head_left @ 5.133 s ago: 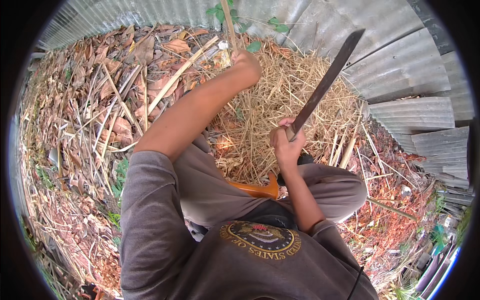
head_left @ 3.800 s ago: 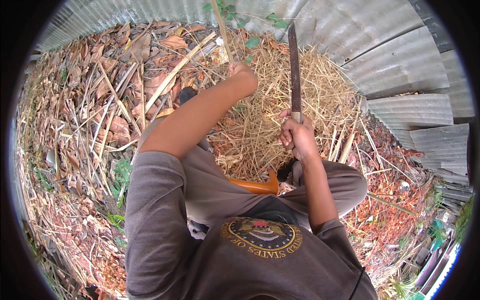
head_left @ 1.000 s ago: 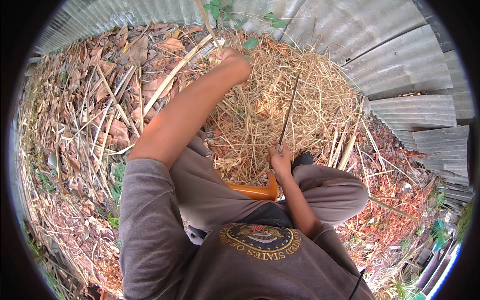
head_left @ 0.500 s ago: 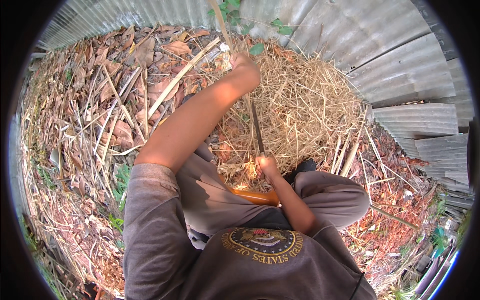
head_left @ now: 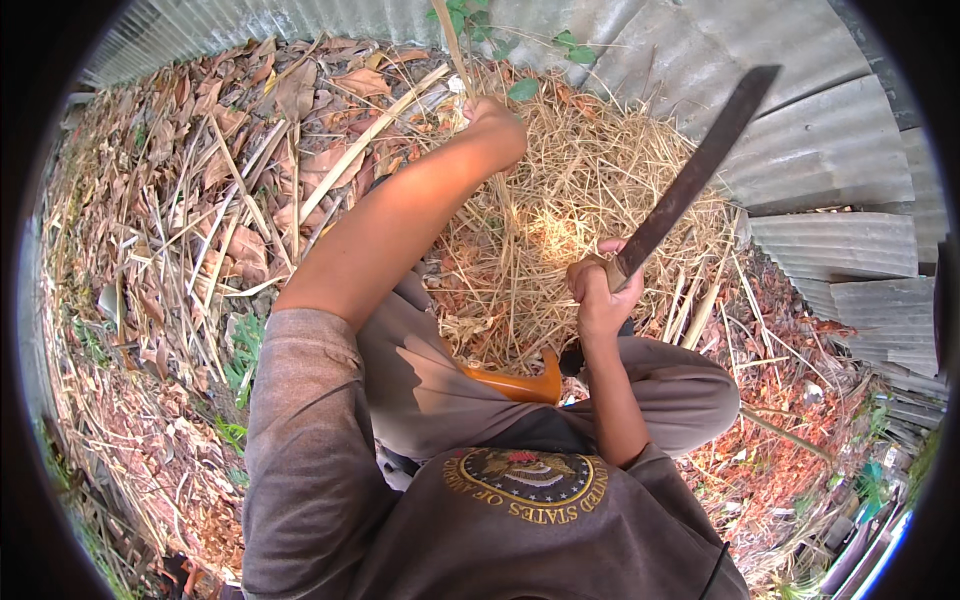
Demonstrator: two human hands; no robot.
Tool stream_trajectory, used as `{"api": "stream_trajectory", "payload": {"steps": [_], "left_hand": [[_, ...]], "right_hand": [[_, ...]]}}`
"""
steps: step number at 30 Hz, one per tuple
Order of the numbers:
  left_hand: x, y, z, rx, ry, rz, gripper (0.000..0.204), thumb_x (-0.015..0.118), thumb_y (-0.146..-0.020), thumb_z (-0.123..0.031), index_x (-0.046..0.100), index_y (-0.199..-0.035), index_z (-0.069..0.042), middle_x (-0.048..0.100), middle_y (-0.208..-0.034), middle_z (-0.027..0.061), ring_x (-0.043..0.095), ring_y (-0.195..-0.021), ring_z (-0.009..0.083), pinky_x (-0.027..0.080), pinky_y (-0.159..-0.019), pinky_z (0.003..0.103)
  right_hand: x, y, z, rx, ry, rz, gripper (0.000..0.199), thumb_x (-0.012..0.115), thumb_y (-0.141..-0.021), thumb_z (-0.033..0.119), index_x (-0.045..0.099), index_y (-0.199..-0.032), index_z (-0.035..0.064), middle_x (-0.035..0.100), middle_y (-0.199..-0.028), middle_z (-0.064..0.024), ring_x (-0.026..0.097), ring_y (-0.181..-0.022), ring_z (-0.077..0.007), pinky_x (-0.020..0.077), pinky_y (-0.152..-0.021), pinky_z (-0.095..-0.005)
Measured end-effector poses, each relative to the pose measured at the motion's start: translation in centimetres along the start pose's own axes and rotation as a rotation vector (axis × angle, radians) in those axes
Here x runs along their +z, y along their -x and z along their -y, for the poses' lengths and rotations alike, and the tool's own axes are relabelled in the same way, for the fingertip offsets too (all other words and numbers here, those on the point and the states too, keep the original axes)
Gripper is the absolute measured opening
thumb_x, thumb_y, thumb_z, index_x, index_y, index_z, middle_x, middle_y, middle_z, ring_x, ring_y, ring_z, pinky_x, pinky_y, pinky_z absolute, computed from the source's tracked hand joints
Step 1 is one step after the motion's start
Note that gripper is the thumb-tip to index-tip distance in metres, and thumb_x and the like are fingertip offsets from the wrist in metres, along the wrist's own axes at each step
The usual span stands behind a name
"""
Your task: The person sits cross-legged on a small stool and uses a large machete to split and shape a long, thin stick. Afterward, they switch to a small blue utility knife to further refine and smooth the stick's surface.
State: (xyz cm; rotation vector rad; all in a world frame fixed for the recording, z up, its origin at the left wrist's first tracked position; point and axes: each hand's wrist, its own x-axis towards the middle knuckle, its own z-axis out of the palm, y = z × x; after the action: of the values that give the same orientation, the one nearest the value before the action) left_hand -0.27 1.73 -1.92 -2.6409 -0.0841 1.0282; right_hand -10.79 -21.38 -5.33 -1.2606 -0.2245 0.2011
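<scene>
Hidden inside the closed right hand (head_left: 598, 290): the machete (head_left: 695, 175) handle, only the dark blade showing above the fist. Cut off by the top edge: the thin stalk (head_left: 455, 45) gripped by the left hand (head_left: 495, 120). Mostly covered by the legs: an orange object (head_left: 515, 383), kind unclear. Stalk base lost in the dry straw (head_left: 560, 220). Lower right corner too blurred to read.

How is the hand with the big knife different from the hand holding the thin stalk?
The right hand sits close to the body, gripping the handle of a machete whose dark blade points up and to the right. The left hand is stretched far out on a straight arm, gripping a thin pale stalk above the dry straw. Both hands are bare and closed tight.
</scene>
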Motion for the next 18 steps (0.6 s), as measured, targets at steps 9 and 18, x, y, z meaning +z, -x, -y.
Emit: {"api": "stream_trajectory", "payload": {"steps": [9,18], "left_hand": [[-1.8,2.8,1.4,0.073,-0.012,-0.088,0.034,0.072,-0.074,-0.023,0.070,-0.105,-0.010,0.069,-0.105,0.0076,0.067,-0.096,0.0270,0.053,-0.076,0.042],[-0.3,0.3,-0.1,0.040,-0.002,0.024,0.039,0.073,-0.075,-0.028,0.068,-0.110,-0.012,0.066,-0.112,0.0097,0.064,-0.100,0.0302,0.050,-0.082,0.045]], "right_hand": [[-5.9,4.7,-14.9,1.023,0.713,0.177,0.019,0.046,-0.084,0.009,0.051,-0.095,-0.0049,0.044,-0.051,-0.0051,0.046,-0.039,-0.0176,0.0386,-0.035,-0.0343],[-3.1,-0.3,-0.7,0.894,-0.194,0.046,0.023,0.042,-0.079,-0.004,0.047,-0.101,-0.0015,0.036,-0.046,0.0013,0.035,-0.038,-0.0112,0.0342,-0.041,-0.0299]]}}
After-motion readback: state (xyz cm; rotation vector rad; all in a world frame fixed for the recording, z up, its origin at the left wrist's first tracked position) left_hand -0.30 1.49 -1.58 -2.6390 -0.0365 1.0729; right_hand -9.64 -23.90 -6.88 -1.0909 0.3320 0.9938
